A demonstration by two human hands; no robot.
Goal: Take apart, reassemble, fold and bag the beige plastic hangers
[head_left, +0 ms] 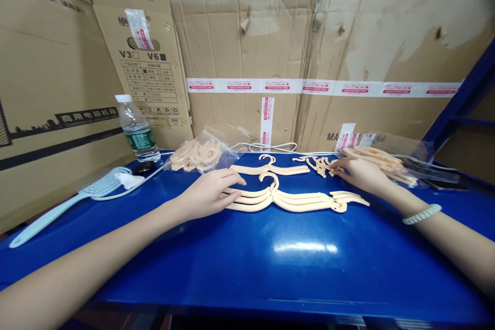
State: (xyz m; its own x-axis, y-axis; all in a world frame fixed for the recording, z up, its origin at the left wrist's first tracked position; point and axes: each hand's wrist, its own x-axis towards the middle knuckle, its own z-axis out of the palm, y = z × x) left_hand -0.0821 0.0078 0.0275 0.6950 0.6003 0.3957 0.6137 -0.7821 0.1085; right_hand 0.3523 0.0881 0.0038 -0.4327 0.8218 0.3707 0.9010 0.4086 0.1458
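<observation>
A cream plastic folding clothes hanger (301,201) lies in front of me on the blue table, hook pointing away. My left hand (211,193) rests at its left end, with thumb and fingers around that end. A short curved piece (353,198) extends from the hanger's right end. Behind it lies a second, slimmer hanger (288,170). My right hand (361,172) reaches to a small pile of cream hanger pieces (319,165), its fingertips closed on one at the pile's right side. The fingers partly hide that piece.
A clear bag of cream parts (197,154) sits at the back left, and another bag of long pieces (382,162) at the back right. A water bottle (139,131), a light blue hairbrush (73,201) and a white cable (266,146) are around. Cardboard (247,51) walls the back.
</observation>
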